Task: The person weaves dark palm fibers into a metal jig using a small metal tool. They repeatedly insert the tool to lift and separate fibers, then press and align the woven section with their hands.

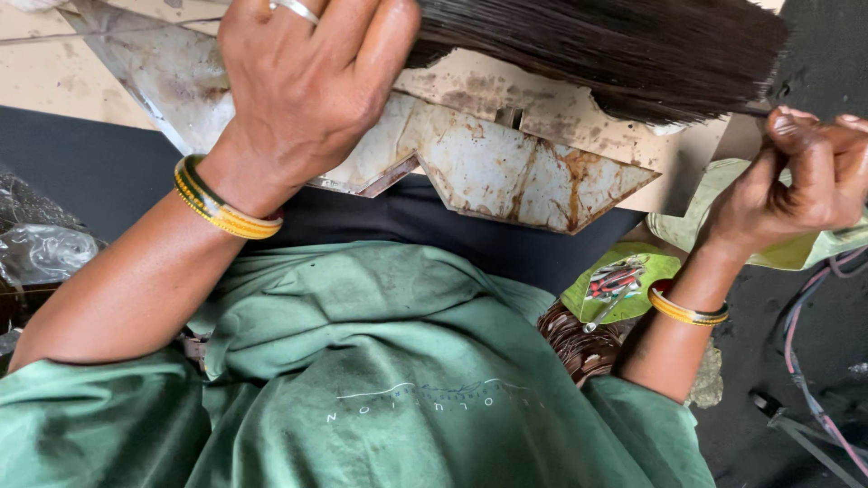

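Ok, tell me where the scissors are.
In the head view the scissors lie low on the right, on a green leaf-shaped piece, just left of the right hand's wrist bangle.

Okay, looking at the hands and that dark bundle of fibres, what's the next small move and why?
Probably draw the right hand outward along the fibre bundle. The left hand grips the bundle's near end, and the right hand's fingers pinch at the spread tips, so a short pull would likely straighten loose strands.

I see a rusty metal sheet (506, 172) cut into angular points on the bench (54, 81), crumpled clear plastic (36, 244) at left, a green plate (624, 285) holding scissors (610, 294), and cables (814, 361) at right.
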`<state>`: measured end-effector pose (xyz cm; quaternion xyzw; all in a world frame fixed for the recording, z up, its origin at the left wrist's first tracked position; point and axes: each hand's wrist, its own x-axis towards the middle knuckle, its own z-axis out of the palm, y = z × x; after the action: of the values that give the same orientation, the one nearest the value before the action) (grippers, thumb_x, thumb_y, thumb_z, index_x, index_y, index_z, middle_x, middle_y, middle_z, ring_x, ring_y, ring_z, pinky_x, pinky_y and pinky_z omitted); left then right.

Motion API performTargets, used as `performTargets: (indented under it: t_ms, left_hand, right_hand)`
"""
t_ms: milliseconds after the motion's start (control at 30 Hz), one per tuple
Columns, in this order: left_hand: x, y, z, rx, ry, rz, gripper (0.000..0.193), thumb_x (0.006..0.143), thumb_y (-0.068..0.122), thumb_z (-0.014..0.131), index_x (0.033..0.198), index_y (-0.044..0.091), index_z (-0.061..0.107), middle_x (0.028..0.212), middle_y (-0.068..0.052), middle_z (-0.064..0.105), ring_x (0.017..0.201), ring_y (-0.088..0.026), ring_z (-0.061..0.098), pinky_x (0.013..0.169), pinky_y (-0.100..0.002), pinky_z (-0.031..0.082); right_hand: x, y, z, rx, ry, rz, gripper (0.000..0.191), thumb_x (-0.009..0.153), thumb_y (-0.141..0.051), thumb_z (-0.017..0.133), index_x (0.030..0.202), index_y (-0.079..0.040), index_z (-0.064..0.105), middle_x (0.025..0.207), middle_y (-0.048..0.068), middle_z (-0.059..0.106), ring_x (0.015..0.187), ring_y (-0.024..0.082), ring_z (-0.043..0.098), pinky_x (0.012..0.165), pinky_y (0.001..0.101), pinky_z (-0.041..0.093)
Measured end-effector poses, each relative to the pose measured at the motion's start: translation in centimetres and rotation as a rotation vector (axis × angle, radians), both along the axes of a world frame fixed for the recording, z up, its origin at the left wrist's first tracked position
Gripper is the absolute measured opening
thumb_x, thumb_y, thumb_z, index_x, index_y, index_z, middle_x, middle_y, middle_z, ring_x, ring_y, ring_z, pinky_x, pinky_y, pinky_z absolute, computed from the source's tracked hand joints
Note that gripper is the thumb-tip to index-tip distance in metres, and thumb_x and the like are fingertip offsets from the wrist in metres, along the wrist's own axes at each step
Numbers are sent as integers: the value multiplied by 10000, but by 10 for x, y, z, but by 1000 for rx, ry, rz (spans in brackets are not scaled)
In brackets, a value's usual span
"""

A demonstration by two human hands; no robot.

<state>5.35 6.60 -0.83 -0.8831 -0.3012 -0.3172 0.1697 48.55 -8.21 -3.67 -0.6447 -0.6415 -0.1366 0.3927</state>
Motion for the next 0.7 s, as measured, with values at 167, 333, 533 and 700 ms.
performTargets:
  t_ms: [167,333,533,700]
  left_hand:
    - [-3,6,-5,-91,-13,-25,106,925,64,620,1020,80,575,1162,-19,595,1003,-174,570,818,-331,420]
    - [1,13,-15,-50,-50,2,151,870,89,635,1020,85,614,1063,-21,581,958,-199,551,778,-339,406]
    - [0,8,-16,-72,-74,38,245,898,81,651,1140,79,689,1034,-30,564,905,-215,552,747,-354,416]
    - [1,6,-7,-132,-122,32,175,893,79,621,1066,57,627,1072,-70,564,981,-243,557,848,-375,455]
  right_hand:
    - [-6,4,-3,51,-181,-44,234,932,184,939,912,-6,802,852,95,631,863,248,600,999,373,492]
    - [5,-3,-12,-17,-167,-79,219,833,164,858,949,-15,810,905,93,651,883,247,617,928,379,469]
    - [-3,1,-1,-46,-238,-78,213,760,96,798,925,-30,748,919,91,591,1002,268,548,895,410,416]
    - [-55,15,76,-215,-368,80,183,923,-75,879,995,4,730,1015,116,612,1036,284,576,1008,401,413]
